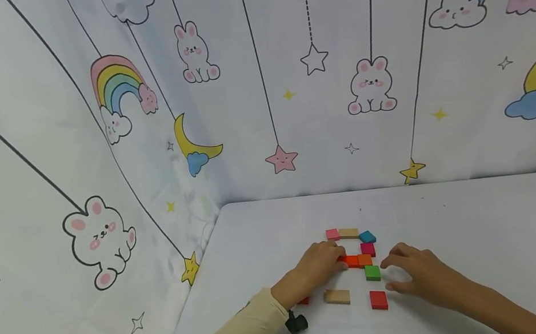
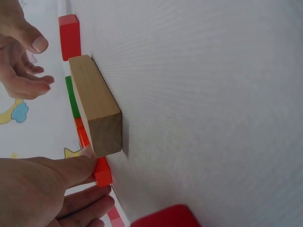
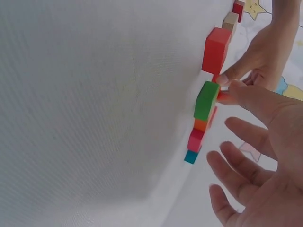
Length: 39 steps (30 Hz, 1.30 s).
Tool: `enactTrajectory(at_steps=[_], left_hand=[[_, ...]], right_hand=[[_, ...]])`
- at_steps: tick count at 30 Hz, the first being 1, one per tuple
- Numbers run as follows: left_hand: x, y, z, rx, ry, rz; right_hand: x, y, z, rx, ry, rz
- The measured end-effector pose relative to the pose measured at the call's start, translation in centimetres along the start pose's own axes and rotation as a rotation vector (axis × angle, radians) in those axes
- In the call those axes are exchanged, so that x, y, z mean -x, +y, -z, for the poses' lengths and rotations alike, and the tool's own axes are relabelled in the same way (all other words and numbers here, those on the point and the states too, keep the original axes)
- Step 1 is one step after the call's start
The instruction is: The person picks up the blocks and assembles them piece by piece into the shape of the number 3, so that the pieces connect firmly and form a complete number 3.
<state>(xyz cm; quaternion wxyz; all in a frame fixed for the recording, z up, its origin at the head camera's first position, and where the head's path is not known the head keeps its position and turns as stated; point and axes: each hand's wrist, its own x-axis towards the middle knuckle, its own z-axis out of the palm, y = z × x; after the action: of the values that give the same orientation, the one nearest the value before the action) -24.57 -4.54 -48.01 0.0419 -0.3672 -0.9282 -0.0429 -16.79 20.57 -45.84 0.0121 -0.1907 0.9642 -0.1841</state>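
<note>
My left hand (image 1: 316, 266) pinches the left end of an orange-red block (image 1: 351, 261) between thumb and fingers. The block (image 2: 102, 172) lies on the table, its other end against an orange block (image 1: 364, 260). My right hand (image 1: 419, 274) hovers just right of a green block (image 1: 373, 273), fingers spread and loosely bent, holding nothing. In the right wrist view, the right fingertips are near the green block (image 3: 206, 101). A crimson block (image 1: 367, 249) stands behind the orange one. A red block (image 1: 378, 300) and a wooden block (image 1: 337, 296) lie nearer me.
At the back, a pink block (image 1: 332, 234), a wooden block (image 1: 348, 233) and a blue block (image 1: 367, 237) form a row. Another red block (image 1: 303, 301) is partly hidden by the left wrist. White table (image 1: 490, 226) surrounds them, with a printed curtain (image 1: 301, 110) behind.
</note>
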Motion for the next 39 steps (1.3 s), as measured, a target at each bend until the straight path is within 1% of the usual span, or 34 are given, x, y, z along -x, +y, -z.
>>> enactTrajectory(at_steps=[3, 6, 13, 15, 19, 22, 27, 32, 39], left_hand=[[0.1, 0.0, 0.1, 0.007, -0.003, 0.005], [0.2, 0.2, 0.3, 0.015, -0.004, 0.009], [0.4, 0.4, 0.8, 0.023, -0.009, 0.024], [0.4, 0.4, 0.9, 0.024, -0.014, 0.028], [0.3, 0.4, 0.9, 0.020, -0.018, 0.016], [0.2, 0.3, 0.8, 0.017, -0.015, 0.009], [0.1, 0.2, 0.7, 0.013, -0.011, 0.004], [0.1, 0.2, 0.5, 0.002, -0.003, -0.001], [0.2, 0.2, 0.4, -0.010, -0.009, 0.002]], right_hand=[[0.2, -0.2, 0.0, -0.004, -0.007, 0.000], [0.5, -0.4, 0.0, -0.007, -0.020, 0.016], [1.1, -0.5, -0.1, 0.002, -0.061, 0.099], [1.2, -0.7, -0.2, -0.008, -0.079, 0.101], [1.2, -1.0, -0.4, -0.024, -0.109, 0.084], [1.3, -1.2, -0.5, -0.005, -0.109, 0.090], [1.4, -1.3, -0.9, 0.046, -0.089, 0.120], [1.4, -1.5, -1.3, 0.059, -0.070, 0.110], [1.3, -2.0, -1.4, 0.068, -0.063, 0.047]])
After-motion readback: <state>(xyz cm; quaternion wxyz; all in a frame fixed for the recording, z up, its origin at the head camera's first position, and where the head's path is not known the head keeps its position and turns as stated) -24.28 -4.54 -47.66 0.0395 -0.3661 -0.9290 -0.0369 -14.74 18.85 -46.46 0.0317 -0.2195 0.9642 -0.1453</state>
